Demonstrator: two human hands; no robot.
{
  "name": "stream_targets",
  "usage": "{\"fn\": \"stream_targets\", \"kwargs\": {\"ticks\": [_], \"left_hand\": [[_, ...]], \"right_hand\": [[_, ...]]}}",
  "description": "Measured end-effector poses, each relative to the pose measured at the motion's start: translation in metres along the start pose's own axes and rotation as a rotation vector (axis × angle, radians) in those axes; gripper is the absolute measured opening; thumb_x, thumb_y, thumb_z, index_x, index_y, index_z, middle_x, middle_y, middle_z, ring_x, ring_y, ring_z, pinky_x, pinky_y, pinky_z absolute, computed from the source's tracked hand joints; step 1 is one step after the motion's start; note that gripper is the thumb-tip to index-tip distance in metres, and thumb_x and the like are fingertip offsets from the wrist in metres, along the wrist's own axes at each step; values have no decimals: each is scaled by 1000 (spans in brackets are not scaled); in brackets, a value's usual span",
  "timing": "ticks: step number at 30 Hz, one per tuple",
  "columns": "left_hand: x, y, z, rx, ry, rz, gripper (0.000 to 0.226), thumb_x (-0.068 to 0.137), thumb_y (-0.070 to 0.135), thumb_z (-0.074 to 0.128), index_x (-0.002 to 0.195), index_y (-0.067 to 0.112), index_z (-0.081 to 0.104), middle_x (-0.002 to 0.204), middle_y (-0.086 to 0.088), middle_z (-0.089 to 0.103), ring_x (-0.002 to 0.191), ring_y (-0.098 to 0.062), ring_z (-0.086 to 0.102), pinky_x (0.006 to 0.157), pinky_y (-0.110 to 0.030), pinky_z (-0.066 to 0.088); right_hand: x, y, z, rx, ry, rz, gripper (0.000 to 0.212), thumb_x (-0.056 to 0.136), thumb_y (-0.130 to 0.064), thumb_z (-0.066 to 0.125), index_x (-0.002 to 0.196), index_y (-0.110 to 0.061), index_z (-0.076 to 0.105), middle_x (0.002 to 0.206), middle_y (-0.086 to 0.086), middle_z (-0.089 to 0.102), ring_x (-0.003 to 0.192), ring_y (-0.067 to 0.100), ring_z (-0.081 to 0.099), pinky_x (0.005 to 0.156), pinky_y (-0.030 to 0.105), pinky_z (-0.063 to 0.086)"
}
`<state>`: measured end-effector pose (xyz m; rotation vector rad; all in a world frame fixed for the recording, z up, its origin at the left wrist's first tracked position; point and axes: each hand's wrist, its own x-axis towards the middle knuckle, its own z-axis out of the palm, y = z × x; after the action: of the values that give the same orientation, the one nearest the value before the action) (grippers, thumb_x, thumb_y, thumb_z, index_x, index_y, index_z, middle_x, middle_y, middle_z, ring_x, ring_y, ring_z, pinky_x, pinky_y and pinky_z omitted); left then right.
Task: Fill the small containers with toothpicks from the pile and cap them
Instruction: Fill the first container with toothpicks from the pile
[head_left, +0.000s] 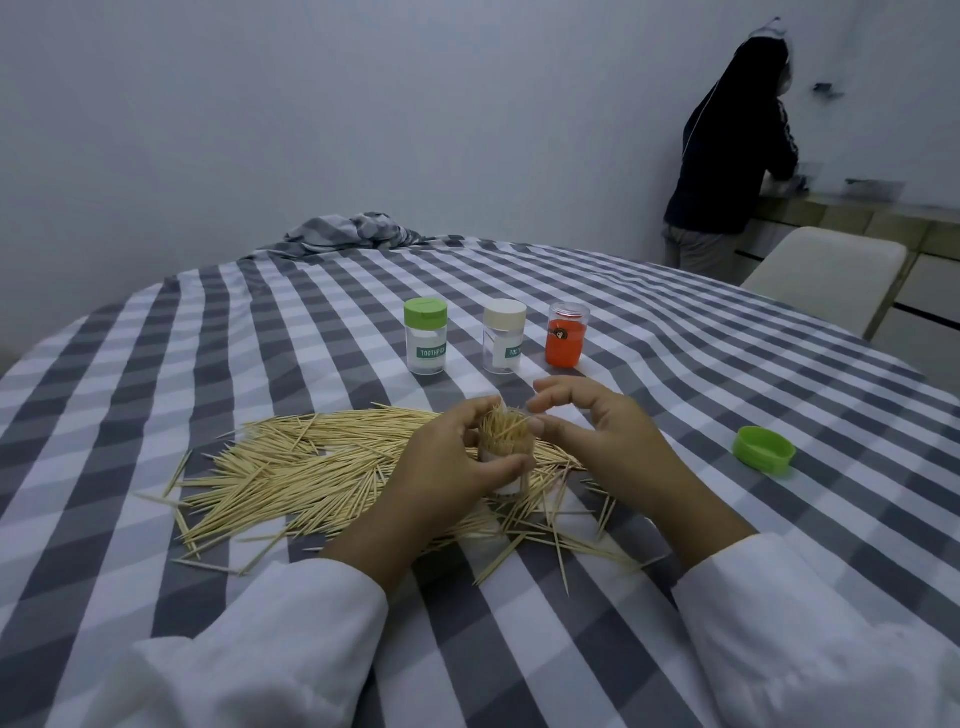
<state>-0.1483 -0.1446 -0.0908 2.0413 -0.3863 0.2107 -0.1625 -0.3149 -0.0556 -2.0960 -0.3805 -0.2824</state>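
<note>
The left hand (447, 457) has its fingers wrapped round one open toothpick container (506, 452), bristling full, held above the toothpick pile (322, 467). The right hand (597, 431) hovers beside it, fingers loosely spread and empty. One loose green cap (764, 449) waits on the worktop (675, 332). Three capped containers (426, 336) stand behind, apparently empty, so I judge most filling remains.

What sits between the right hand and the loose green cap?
Nothing: head view shows only bare checked cloth between right hand and green cap.
</note>
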Motion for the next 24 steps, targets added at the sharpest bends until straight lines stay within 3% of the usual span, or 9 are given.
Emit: {"fn": "stream_targets", "kwargs": {"ticks": [4, 7, 9, 12, 16, 21, 24], "left_hand": [[1, -1, 0, -7, -5, 2, 71, 72, 31, 80, 136, 23, 50, 114, 6, 65, 104, -6, 60, 75, -12, 48], [1, -1, 0, -13, -7, 3, 70, 72, 32, 80, 135, 23, 51, 111, 6, 65, 100, -6, 62, 73, -13, 51], [1, -1, 0, -6, -10, 7, 71, 72, 33, 80, 136, 23, 50, 113, 6, 64, 102, -7, 61, 76, -16, 52], [1, -1, 1, 11, -4, 31, 66, 75, 33, 76, 136, 23, 50, 119, 8, 63, 105, -5, 60, 74, -11, 50], [-1, 2, 0, 9, 2, 36, 53, 81, 18, 68, 132, 24, 54, 114, 9, 65, 102, -2, 61, 82, -19, 53], [-1, 4, 0, -2, 5, 52, 40, 81, 18, 68, 119, 28, 59, 99, 18, 64, 88, 8, 60, 68, -6, 46], [-2, 3, 0, -9, 9, 42, 47, 81, 18, 69, 125, 27, 57, 106, 12, 65, 97, 0, 62, 79, -18, 53]], "right_hand": [[-3, -2, 12, 40, 65, -49, 12, 85, -21, 66, 82, -32, 64, 104, -13, 60, 107, 2, 51, 90, 22, 39], [-4, -3, 20, 1, 125, -66, 10, 90, -24, 59, 86, -33, 59, 104, -9, 59, 103, 1, 51, 84, 21, 41], [-3, -2, 22, -69, 178, -130, 3, 89, -31, 58, 87, -33, 58, 99, -13, 58, 103, 5, 51, 89, 31, 43], [-3, 2, 27, -261, 226, -266, 24, 82, -44, 49, 90, -29, 66, 94, -17, 58, 103, 9, 51, 91, 43, 40], [-5, 8, 36, -502, 275, -421, 29, 85, -37, 48, 92, -24, 72, 100, -8, 65, 110, 10, 46, 91, 35, 29], [-5, 6, 33, -463, 284, -433, 35, 89, -33, 46, 117, -22, 65, 105, -8, 68, 114, 7, 46, 93, 32, 26], [-5, 8, 31, -529, 242, -447, 36, 88, -35, 45, 113, -21, 67, 99, -7, 69, 111, 10, 45, 90, 34, 26]]}}
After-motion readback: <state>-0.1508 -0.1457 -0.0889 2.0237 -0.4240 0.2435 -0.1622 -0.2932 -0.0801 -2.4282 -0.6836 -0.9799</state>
